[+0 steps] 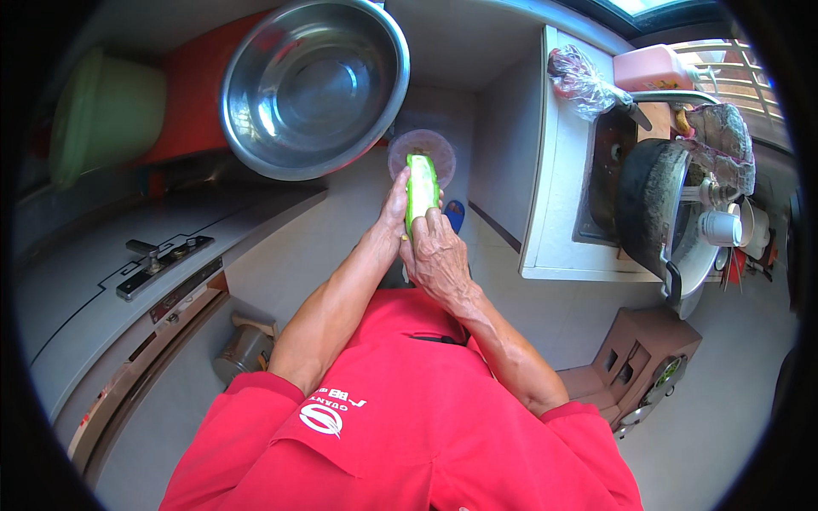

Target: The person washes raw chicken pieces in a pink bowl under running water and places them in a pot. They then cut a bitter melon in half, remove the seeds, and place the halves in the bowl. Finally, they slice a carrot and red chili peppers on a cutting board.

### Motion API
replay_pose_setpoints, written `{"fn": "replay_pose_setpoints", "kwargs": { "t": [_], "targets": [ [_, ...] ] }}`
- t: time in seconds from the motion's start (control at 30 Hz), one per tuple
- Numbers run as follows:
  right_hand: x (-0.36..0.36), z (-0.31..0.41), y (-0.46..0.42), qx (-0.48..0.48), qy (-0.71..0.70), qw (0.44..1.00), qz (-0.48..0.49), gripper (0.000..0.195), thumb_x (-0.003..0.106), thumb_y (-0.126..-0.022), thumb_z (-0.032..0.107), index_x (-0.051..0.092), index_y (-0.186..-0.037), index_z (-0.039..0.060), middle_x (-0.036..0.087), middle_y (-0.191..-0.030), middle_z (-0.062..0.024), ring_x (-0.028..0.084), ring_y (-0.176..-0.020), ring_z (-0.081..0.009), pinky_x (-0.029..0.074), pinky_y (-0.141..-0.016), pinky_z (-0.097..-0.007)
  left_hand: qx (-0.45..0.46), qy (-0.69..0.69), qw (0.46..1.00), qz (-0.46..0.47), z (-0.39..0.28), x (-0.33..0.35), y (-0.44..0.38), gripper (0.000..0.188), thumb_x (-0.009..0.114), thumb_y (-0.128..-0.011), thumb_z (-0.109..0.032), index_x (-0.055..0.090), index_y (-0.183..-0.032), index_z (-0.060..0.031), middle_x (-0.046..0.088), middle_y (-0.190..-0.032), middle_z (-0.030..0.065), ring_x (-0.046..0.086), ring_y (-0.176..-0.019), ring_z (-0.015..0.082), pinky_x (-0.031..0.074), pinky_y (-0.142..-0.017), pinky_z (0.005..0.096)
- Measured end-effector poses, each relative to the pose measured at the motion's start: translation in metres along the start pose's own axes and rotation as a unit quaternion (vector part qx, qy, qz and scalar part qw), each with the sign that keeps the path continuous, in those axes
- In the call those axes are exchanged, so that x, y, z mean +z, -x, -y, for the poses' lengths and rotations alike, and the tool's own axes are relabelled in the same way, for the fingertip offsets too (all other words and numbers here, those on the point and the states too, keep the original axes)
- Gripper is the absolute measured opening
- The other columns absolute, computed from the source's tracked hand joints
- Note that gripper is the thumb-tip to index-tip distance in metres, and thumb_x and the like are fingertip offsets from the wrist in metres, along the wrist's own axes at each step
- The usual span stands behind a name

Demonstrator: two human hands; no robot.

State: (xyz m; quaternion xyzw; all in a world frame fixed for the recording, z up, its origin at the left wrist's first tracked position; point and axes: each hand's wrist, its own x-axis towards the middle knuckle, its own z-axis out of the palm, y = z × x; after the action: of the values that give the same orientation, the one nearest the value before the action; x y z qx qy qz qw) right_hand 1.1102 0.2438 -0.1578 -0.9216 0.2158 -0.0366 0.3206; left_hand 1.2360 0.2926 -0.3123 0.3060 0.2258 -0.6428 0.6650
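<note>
A halved green gourd (422, 185), perhaps a bitter melon, is held lengthwise in front of me with its pale hollow facing up. My left hand (395, 203) wraps its left side from below, and fingertips show at the far right edge. Over the near end, my right hand (439, 252) is curled, with bent fingers gripping at the hollow. Whether a small tool sits under those fingers is hidden. Past the gourd's far end, lower down, is a translucent pinkish plastic bin (441, 144) with some scraps inside.
A large steel basin (313, 89) is at the upper left, near a pale green bucket (121, 108). On the right counter (562, 191) are a knife (638, 117), a bagged item (578, 80), a pink pump bottle (652, 68) and a dark pot (648, 204). A gas hob (163, 265) lies left.
</note>
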Motion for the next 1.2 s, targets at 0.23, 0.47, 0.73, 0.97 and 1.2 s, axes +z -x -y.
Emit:
{"fn": "replay_pose_setpoints", "kwargs": {
  "t": [0.23, 0.47, 0.73, 0.97, 1.2],
  "targets": [
    [0.017, -0.009, 0.007, -0.041, -0.073, 0.995, -0.053, 0.022, 0.08, -0.086, 0.006, 0.062, -0.096, -0.0011, 0.059, -0.093, -0.0189, 0.068, -0.081, -0.0385, 0.058, -0.067, -0.0489, 0.005, -0.032, 0.998, -0.061, 0.005, 0.001, 0.003, 0.072, 0.044, -0.111, -0.07, 0.063, -0.136, -0.0054, 0.076, -0.105, 0.0166, 0.075, -0.086, 0.0288, 0.065, -0.076, 0.0445],
    [-0.008, 0.0, -0.021, 0.092, -0.254, 0.954, -0.131, 0.032, 0.08, -0.097, 0.008, 0.057, -0.078, -0.0005, 0.057, -0.067, -0.0123, 0.056, -0.06, -0.0183, 0.047, -0.058, -0.0374, -0.009, 0.033, 0.999, -0.029, -0.011, -0.007, 0.007, 0.067, 0.047, -0.111, -0.067, 0.069, -0.132, -0.0074, 0.078, -0.109, 0.0164, 0.077, -0.089, 0.0304, 0.065, -0.076, 0.0482],
    [0.034, -0.114, -0.069, 0.103, -0.071, 0.988, -0.084, 0.027, 0.076, -0.098, 0.018, 0.08, -0.119, 0.0011, 0.077, -0.121, -0.0132, 0.072, -0.114, -0.0353, 0.057, -0.102, -0.046, -0.054, 0.041, 0.998, 0.01, -0.015, 0.0, 0.04, 0.064, 0.04, -0.115, -0.062, 0.071, -0.135, -0.01, 0.079, -0.113, 0.0165, 0.075, -0.093, 0.0335, 0.064, -0.078, 0.0497],
    [-0.002, -0.058, -0.067, -0.019, -0.113, 0.991, 0.074, 0.027, 0.076, -0.085, 0.011, 0.079, -0.112, 0.007, 0.075, -0.117, -0.0153, 0.071, -0.112, -0.0358, 0.06, -0.091, -0.0499, -0.049, 0.096, 0.994, 0.002, -0.011, -0.012, 0.046, 0.06, 0.042, -0.115, -0.06, 0.069, -0.138, -0.0114, 0.078, -0.117, 0.0143, 0.076, -0.097, 0.0304, 0.064, -0.081, 0.0539],
    [0.023, -0.095, -0.075, 0.033, -0.044, 0.997, -0.052, 0.013, 0.078, -0.084, 0.007, 0.074, -0.097, 0.0047, 0.075, -0.095, -0.0145, 0.076, -0.09, -0.0372, 0.061, -0.079, -0.0454, -0.09, -0.031, 0.992, 0.08, 0.005, -0.002, 0.069, 0.058, 0.043, -0.116, -0.059, 0.065, -0.141, -0.0104, 0.078, -0.114, 0.0195, 0.079, -0.091, 0.0311, 0.068, -0.073, 0.048]
  ]
}}
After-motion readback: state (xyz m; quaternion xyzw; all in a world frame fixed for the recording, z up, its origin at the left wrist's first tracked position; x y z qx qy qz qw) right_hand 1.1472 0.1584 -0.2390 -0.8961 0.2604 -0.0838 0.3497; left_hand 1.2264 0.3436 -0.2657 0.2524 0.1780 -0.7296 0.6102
